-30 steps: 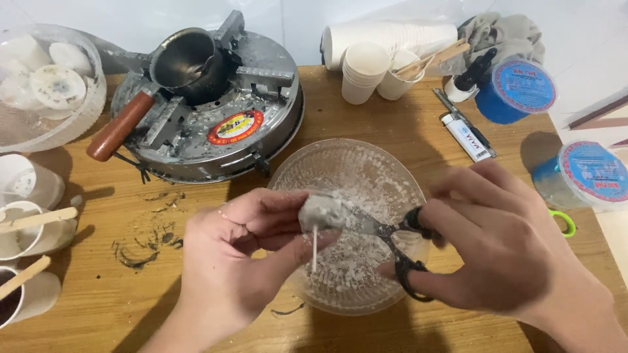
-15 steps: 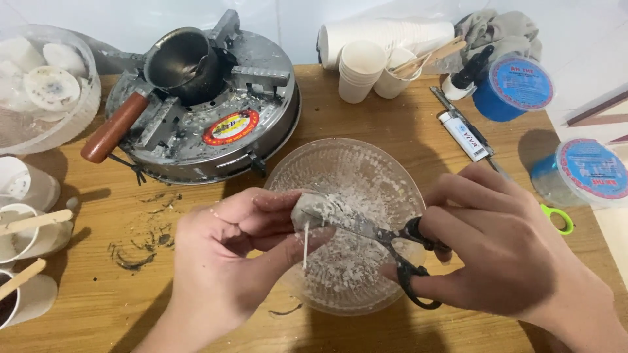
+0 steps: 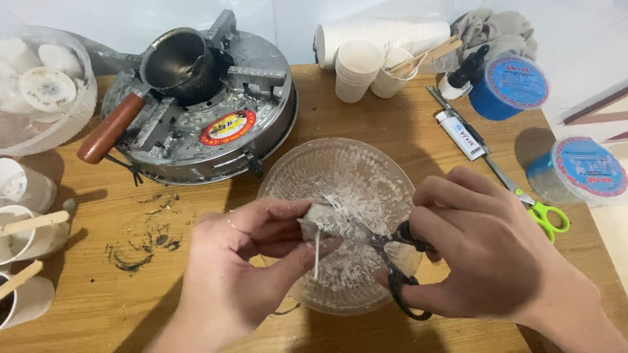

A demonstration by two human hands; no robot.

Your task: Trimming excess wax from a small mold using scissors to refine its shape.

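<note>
Over ribbed clear bowl: left hand pinching waxy lump, right hand gripping black scissors.

Matt wood desk; clear ribbed plastic bowl; dull metal stove; paper cups; waxy lump.

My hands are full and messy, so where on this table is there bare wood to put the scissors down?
Bare wood lies between the round metal stove and the clear bowl, up toward the paper cups, though soot-marked at the left. The left edge is crowded with cups holding sticks; the right holds blue-lidded tubs and green-handled scissors.
</note>
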